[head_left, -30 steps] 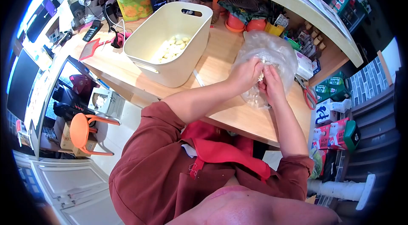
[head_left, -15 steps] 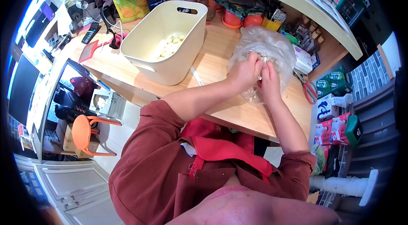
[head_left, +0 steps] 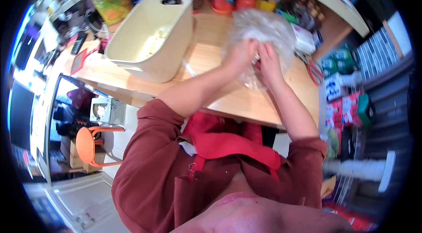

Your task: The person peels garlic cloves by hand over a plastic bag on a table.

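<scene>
My left hand (head_left: 241,57) and my right hand (head_left: 269,62) meet over a clear plastic bag (head_left: 281,35) on the wooden desk (head_left: 211,35). Fingers of both hands are closed around something small and pale, too blurred to name. Whitish bits show in the bag below the hands. To the left stands a cream bin (head_left: 176,41) with an oval handle hole, and pale yellowish pieces (head_left: 154,44) lie at its bottom.
Scissors with red handles (head_left: 314,73) lie at the desk's right side. A red flat tool (head_left: 79,60) and a remote (head_left: 78,43) are at the left. Orange pots (head_left: 223,5) stand under the shelf. An orange stool (head_left: 85,145) is on the floor.
The camera view has shifted, so the desk, bin and bag appear further left and higher. Both hands stay together at the bag, with small finger movements.
</scene>
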`<state>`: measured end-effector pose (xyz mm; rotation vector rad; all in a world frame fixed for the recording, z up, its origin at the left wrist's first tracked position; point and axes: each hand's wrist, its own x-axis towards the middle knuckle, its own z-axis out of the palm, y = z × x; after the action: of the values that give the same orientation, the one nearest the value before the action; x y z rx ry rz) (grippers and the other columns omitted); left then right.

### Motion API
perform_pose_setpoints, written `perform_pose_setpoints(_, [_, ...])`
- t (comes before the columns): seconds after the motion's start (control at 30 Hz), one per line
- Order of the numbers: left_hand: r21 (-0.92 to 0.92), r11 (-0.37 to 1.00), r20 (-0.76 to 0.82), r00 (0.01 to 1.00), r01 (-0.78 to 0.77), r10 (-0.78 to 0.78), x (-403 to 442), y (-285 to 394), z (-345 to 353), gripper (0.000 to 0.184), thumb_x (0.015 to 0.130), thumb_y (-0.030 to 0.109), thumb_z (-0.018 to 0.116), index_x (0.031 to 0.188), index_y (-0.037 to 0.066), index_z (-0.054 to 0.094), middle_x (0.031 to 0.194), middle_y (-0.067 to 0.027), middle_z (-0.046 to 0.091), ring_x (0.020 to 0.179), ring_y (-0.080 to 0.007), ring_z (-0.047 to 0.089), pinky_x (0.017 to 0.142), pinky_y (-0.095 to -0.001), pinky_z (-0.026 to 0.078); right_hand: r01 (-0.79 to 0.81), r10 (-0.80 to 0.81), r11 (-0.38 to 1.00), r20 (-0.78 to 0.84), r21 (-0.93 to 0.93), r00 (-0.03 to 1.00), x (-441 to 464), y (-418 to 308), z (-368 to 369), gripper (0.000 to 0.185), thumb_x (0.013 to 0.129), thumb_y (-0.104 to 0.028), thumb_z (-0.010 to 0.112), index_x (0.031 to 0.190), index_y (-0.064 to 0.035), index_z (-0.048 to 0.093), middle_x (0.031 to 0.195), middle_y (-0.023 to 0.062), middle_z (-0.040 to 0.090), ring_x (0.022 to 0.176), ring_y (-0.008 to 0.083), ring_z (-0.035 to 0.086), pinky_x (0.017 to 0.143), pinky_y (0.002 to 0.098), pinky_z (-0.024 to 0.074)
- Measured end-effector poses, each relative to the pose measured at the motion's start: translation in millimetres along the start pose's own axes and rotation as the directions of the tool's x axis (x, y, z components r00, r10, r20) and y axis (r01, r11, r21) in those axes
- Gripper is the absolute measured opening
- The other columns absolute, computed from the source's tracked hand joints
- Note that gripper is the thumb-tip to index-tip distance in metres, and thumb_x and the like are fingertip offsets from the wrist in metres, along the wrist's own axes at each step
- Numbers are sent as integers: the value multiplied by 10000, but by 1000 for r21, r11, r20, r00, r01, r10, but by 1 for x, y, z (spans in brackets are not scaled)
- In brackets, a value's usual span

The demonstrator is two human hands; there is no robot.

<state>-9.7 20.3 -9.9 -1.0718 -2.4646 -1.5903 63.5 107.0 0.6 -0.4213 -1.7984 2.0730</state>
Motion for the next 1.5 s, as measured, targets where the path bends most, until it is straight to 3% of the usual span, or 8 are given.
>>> perform_pose_setpoints(0.3, [-223,966,-82,990,-130,114,5,-10,-6,318,922,285,410,937,-4,541,811,-217,583,775,-366,562,674,-408,428,-22,-4,985,151,172,989,0,-6,-9,182,914,-236,478,972,-64,488,690,17,524,546,46,413,483,173,323])
perform_pose_setpoints(0.5, [-159,985,6,998,-65,67,4,-9,-14,324,915,282,430,914,-10,572,781,-195,590,738,-348,562,663,-393,429,-4,49,972,187,-234,981,-3,-22,-34,226,866,-132,483,1075,-48,494,752,23,573,541,35,386,486,165,318])
perform_pose_setpoints(0.67, [49,979,39,980,-199,197,2,-2,-19,302,903,273,448,928,9,593,773,-187,603,732,-351,571,666,-396,443,187,226,784,554,-591,801,-3,-22,-48,146,849,-167,541,959,-73,559,785,39,598,610,101,504,543,233,393])
perform_pose_setpoints(0.77, [91,961,19,965,-261,260,3,-7,-17,285,897,271,457,928,23,593,775,-191,606,730,-359,578,662,-408,453,599,63,547,742,-585,667,-16,-13,-34,144,823,-193,571,907,-76,566,781,83,609,697,212,577,617,317,437])
perform_pose_setpoints(0.9, [173,949,69,964,-264,256,0,-2,-19,245,880,268,478,883,40,567,755,-187,605,714,-365,585,639,-433,455,583,112,313,639,-750,761,-29,-3,-20,176,800,-211,574,885,-59,549,759,181,598,728,360,580,644,416,453])
perform_pose_setpoints(1.13, [330,850,226,908,-412,352,-5,-7,-22,205,848,246,511,816,45,536,705,-181,602,666,-351,591,570,-447,462,512,174,281,568,-812,804,-36,-10,-13,216,795,-202,573,937,-43,539,753,207,595,693,380,573,622,427,451])
perform_pose_setpoints(1.33, [466,754,332,881,-463,336,-13,1,-33,205,827,253,531,836,50,551,722,-168,607,652,-330,604,556,-441,470,574,49,607,746,-550,664,-27,-26,-23,188,800,-189,574,926,-54,538,741,175,593,683,336,582,612,386,455])
perform_pose_setpoints(1.5, [500,710,340,866,-496,367,-16,2,-35,212,800,265,562,843,58,565,755,-146,574,637,-321,591,560,-418,470,634,173,471,769,-614,616,-42,-16,-10,197,816,-228,561,900,-54,527,721,171,589,669,338,586,599,405,460])
